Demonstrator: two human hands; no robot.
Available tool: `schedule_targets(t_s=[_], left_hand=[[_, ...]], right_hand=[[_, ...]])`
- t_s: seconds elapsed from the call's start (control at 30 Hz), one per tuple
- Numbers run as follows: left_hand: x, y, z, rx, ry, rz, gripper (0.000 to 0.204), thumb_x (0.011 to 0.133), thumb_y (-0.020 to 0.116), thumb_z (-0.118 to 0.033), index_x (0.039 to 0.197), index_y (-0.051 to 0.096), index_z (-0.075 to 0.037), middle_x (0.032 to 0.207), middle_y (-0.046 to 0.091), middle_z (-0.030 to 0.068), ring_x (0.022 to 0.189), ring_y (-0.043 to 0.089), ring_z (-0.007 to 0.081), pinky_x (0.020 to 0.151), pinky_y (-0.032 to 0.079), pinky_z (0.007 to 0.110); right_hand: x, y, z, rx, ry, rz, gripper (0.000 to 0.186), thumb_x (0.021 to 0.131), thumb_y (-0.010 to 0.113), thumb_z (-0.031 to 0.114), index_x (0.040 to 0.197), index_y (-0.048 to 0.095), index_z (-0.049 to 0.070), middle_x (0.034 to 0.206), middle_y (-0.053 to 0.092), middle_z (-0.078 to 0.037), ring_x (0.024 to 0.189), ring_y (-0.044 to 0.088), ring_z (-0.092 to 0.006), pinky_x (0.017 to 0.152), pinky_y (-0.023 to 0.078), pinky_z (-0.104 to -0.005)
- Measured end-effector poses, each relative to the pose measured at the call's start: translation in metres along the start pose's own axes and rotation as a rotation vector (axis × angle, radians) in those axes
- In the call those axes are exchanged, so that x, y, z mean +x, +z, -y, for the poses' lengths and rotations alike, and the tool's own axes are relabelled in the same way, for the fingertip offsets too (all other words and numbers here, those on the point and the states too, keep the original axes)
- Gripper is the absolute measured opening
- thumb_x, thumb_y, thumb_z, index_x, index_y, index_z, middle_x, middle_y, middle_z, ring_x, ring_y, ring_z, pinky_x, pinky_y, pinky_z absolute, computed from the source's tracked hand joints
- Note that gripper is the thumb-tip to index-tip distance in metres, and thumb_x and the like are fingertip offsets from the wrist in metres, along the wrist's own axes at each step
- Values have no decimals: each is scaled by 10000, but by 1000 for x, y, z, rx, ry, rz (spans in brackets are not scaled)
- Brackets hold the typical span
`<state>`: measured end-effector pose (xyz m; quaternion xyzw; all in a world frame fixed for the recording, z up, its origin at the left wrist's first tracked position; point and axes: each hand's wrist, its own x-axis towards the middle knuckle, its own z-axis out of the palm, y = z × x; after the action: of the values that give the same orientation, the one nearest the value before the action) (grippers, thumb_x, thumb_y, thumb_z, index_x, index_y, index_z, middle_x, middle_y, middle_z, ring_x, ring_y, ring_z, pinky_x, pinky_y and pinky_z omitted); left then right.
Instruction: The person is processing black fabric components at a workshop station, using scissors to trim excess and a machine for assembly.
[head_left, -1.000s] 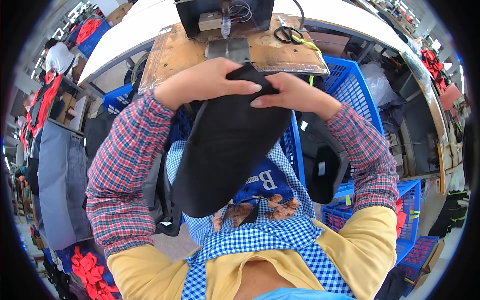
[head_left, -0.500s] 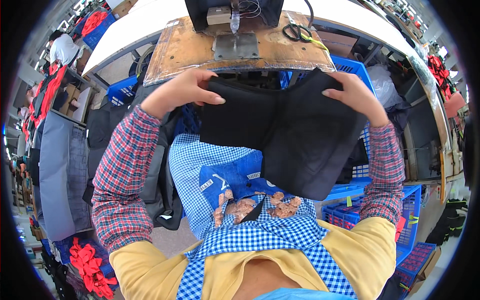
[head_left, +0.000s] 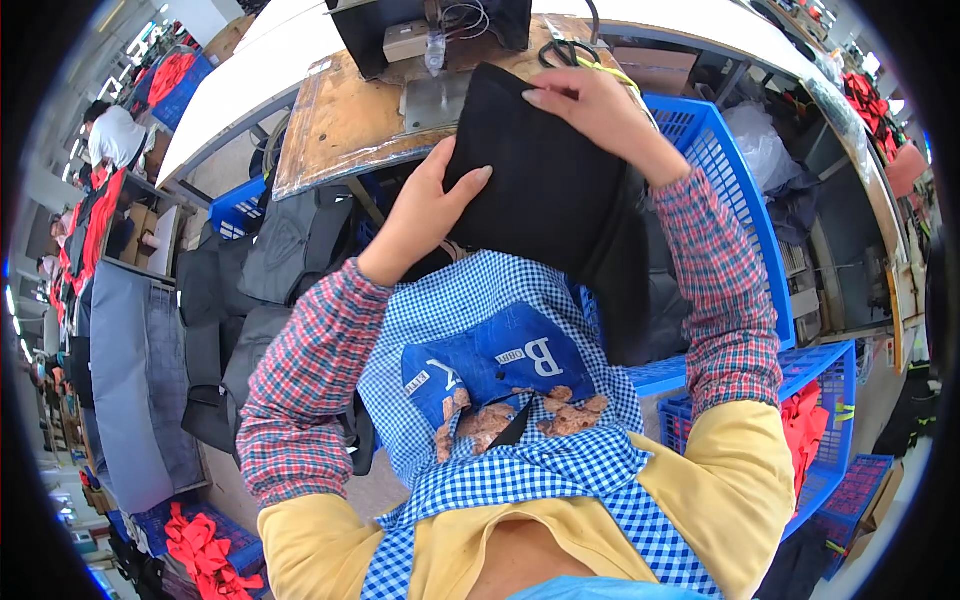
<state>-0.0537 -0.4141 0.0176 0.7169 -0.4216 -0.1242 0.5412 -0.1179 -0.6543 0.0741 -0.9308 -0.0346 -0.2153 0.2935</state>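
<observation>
A black fabric piece (head_left: pixel 530 165) hangs folded between my two hands, its upper corner lying over the edge of the metal plate (head_left: pixel 415 105) on the wooden machine table. My left hand (head_left: pixel 425 205) grips the fabric's left edge, thumb on top and fingers behind it. Near the top right corner, my right hand (head_left: pixel 600 110) pinches the same piece between thumb and fingers. The loose lower end drops to the right, past my apron (head_left: pixel 480 290). Above the plate stands the machine's head with its needle area (head_left: pixel 435 50).
Black-handled scissors (head_left: pixel 568 52) lie at the table's back right. A blue plastic crate (head_left: pixel 745 200) stands on the right, with dark fabric inside. Dark grey pieces (head_left: pixel 290 245) are piled on the left. Red cloth (head_left: pixel 205 555) lies lower left. A person in white (head_left: pixel 115 135) sits far left.
Both hands have drawn closer together and the fabric, earlier spread wide, is now folded narrower. It has been raised toward the machine plate. My view has shifted slightly.
</observation>
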Motion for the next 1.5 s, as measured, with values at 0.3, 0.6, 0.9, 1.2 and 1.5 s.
schedule_targets(t_s=[0.3, 0.6, 0.9, 1.2, 1.5], left_hand=[[39, 27, 23, 355, 89, -341, 512, 948, 551, -235, 1305, 416, 106, 1169, 563, 338, 1119, 547, 455, 938, 451, 400], [43, 23, 40, 208, 61, -335, 443, 954, 545, -185, 1310, 435, 54, 1167, 594, 278, 1098, 583, 389, 929, 455, 373], [39, 20, 51, 147, 20, -317, 469, 959, 550, -205, 1331, 423, 51, 1197, 588, 263, 1123, 579, 349, 952, 445, 354], [25, 29, 50, 154, -47, -335, 493, 948, 569, -207, 1336, 420, 59, 1227, 571, 269, 1149, 567, 344, 964, 437, 345], [-100, -1, 75, 196, -173, -32, 423, 876, 642, -144, 1261, 527, -10, 987, 656, 152, 901, 636, 255, 802, 502, 346]], right_hand=[[71, 9, -36, -223, -207, 34, 280, 886, 636, 288, 1043, 685, 62, 930, 694, -128, 854, 660, -266, 773, 509, -342], [90, 25, -32, -268, -265, 88, 249, 869, 631, 249, 1032, 685, 70, 942, 685, -130, 877, 649, -311, 801, 504, -381], [80, 27, -18, -327, -246, 75, 205, 844, 623, 239, 990, 693, 114, 947, 677, -124, 924, 639, -315, 801, 507, -400], [69, 31, -22, -342, -242, 122, 252, 890, 576, 273, 1057, 684, 119, 972, 681, -128, 915, 641, -333, 802, 510, -416], [-28, -50, -96, -578, -60, 205, 222, 884, 605, 231, 1027, 677, 78, 900, 660, -173, 834, 638, -354, 724, 515, -429]])
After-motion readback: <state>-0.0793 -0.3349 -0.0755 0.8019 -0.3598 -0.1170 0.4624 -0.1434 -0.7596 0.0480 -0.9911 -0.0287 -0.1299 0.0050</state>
